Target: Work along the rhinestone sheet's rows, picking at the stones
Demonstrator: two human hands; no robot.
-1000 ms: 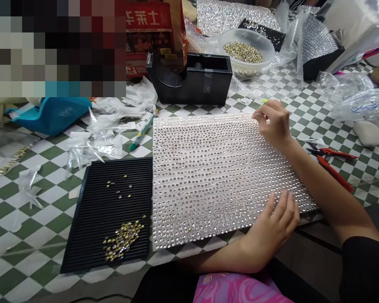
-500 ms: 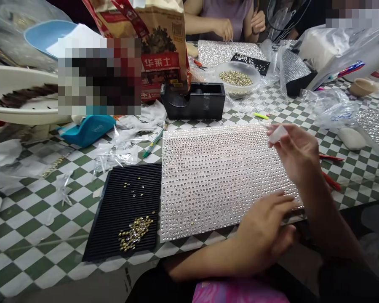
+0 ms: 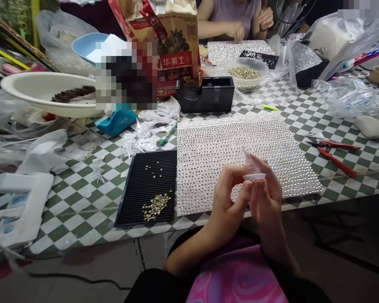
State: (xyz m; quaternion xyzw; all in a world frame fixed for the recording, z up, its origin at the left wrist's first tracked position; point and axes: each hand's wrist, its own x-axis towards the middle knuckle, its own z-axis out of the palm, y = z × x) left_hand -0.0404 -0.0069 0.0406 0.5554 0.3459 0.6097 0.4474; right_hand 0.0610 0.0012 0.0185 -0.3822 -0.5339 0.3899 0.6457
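Observation:
Both my hands meet over the front edge of the rhinestone sheet [image 3: 205, 168], a pale panel covered in rows of clear stones. Pinched between them is a small piece of clear plastic with a white edge [image 3: 254, 176]; its exact kind I cannot make out. My left hand [image 3: 225, 198] grips its left side with thumb and fingertips. On the other side, my right hand [image 3: 267, 195] is closed on the same piece. Left of the sheet lies a black ribbed tray [image 3: 135, 176] bearing a heap of gold-backed rhinestones [image 3: 156, 207] and a few scattered ones.
Red-handled pliers [image 3: 337, 160] lie right of the sheet. Behind it stand a black tape dispenser [image 3: 205, 99], a bowl of gold beads [image 3: 244, 73] and a paper bag [image 3: 180, 63]. A power strip [image 3: 25, 210] sits far left. Another person's hands [image 3: 236, 30] are across the table.
My right hand has come down and left from the sheet's right side with the plastic piece. My left hand has risen and now grips it too. The view has shifted left.

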